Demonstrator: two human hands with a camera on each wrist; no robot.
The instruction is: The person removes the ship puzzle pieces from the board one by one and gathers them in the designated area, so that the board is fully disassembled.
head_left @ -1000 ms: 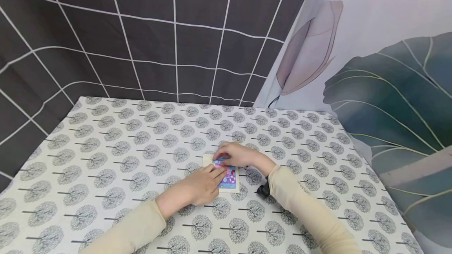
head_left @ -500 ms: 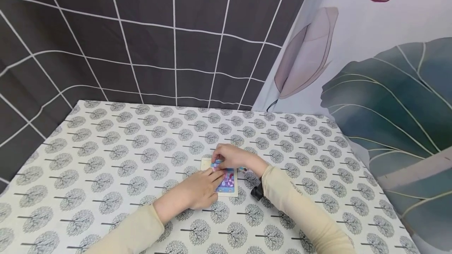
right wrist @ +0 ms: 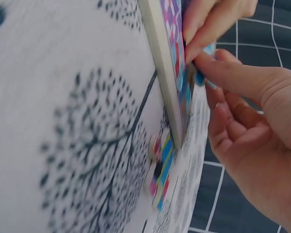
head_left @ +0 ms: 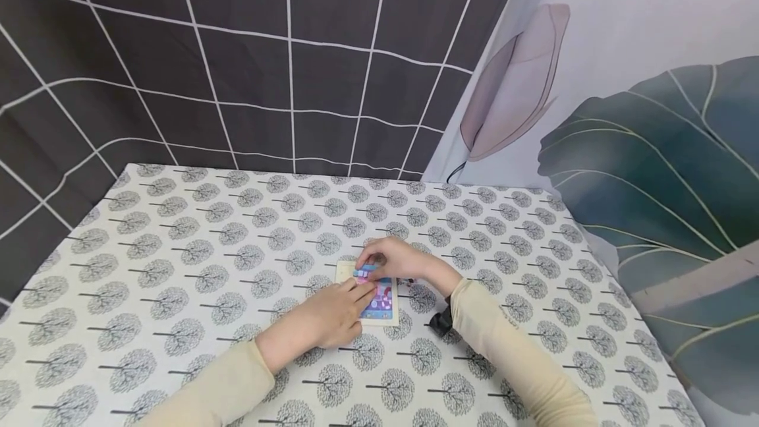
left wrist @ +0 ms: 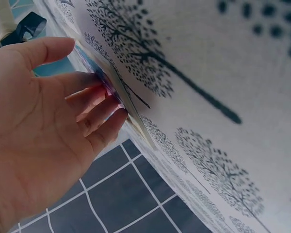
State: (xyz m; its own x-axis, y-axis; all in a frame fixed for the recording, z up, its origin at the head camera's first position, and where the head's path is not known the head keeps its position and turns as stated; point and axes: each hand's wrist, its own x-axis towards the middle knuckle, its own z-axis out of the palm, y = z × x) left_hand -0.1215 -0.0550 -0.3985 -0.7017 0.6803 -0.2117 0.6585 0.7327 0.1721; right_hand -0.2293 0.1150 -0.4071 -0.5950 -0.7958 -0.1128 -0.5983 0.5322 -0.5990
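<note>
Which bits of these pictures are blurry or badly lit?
Head view: light looks even, the tablecloth reads clearly; left wrist view: dimmer, the left hand fairly sharp, tablecloth print blurred at the upper right; right wrist view: tablecloth print soft, and the colourful bits beside the board too blurred to make out.

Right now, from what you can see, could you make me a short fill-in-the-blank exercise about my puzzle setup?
1. The tablecloth is printed with grey ____.
2. In the head view, the left edge of the puzzle board is crossed by your ____ hand.
3. There, at least one loose puzzle piece lies off the board's ____ side.
4. The dark curtain carries a grid of ____ lines.

Missing words: trees; left; right; white.
</note>
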